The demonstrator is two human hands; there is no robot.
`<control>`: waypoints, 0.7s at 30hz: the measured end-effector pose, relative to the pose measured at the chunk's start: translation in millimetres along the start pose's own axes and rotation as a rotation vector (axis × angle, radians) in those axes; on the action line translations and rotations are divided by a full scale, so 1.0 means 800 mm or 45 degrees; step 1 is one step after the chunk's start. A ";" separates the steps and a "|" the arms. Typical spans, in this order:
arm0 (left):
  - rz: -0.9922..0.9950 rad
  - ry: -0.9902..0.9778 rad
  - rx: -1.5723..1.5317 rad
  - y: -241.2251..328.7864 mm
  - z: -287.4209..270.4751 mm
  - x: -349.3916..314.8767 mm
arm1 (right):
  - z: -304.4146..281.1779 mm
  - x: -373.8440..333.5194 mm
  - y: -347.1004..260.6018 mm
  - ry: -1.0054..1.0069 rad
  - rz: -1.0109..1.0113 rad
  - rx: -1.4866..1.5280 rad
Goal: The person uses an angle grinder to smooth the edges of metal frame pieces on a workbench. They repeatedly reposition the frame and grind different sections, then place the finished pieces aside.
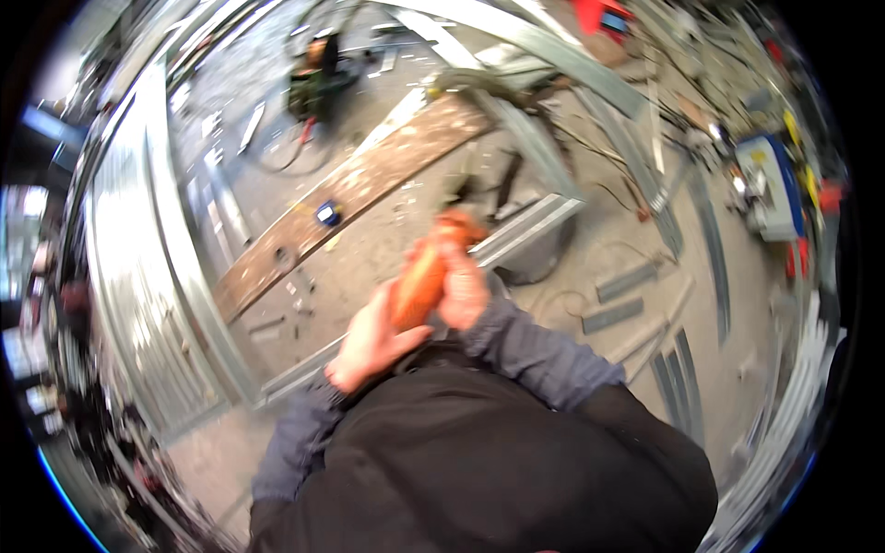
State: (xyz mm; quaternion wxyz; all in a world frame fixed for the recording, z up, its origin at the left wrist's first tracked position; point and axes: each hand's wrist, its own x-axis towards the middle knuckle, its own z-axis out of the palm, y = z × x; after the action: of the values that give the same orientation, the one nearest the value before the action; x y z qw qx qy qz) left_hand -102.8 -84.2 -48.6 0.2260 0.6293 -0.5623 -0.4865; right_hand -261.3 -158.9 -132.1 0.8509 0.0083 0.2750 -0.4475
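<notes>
In front of my body I hold an orange power tool [421, 288] with a long body, shaped like an angle grinder; motion blur hides its details. My right hand [464, 288] wraps around it from the right, close to its far end. My left hand [371, 339] grips the near end, the thumb lying across it. Beneath the tool, a galvanised metal profile [530, 229] runs slantwise from lower left to upper right. Whether the tool touches the profile, I cannot tell.
Left stands a ribbed metal panel [138, 267]. A worn wooden board [369, 184] carries a blue tape measure [328, 213]. Cut metal strips [613, 315] and cables lie on the right floor, near a blue-grey case [770, 189]. Long profiles [553, 46] cross the far side.
</notes>
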 end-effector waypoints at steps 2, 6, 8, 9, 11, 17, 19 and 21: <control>0.069 -0.041 0.163 0.017 -0.004 -0.003 | -0.009 -0.018 0.002 0.074 -0.027 -0.007; 0.326 -0.172 -0.045 -0.008 0.006 -0.028 | -0.036 -0.045 -0.003 0.282 -0.136 -0.232; 0.358 -0.268 -0.079 -0.022 0.000 -0.047 | -0.051 -0.043 -0.005 0.198 -0.014 -0.212; 0.413 -0.299 -0.124 -0.033 -0.001 -0.060 | -0.043 -0.047 -0.001 0.186 -0.034 -0.315; 0.431 -0.318 -0.236 -0.057 -0.008 -0.085 | -0.026 -0.051 0.019 0.185 0.030 -0.294; 0.456 -0.478 -0.863 -0.097 -0.030 -0.125 | 0.008 -0.051 0.066 0.084 0.061 -0.371; 0.628 -0.348 -0.762 -0.115 -0.032 -0.135 | 0.016 -0.052 0.083 0.027 0.088 -0.396; 0.866 -0.168 -0.599 -0.123 -0.040 -0.144 | 0.021 -0.051 0.098 0.033 0.102 -0.388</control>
State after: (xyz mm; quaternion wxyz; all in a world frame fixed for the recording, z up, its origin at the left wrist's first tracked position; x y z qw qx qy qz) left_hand -14.9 40.4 -75.5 0.4748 0.3064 -0.6248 -0.5387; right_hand -211.9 -85.3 -117.0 0.8558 -0.1043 0.3502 -0.3662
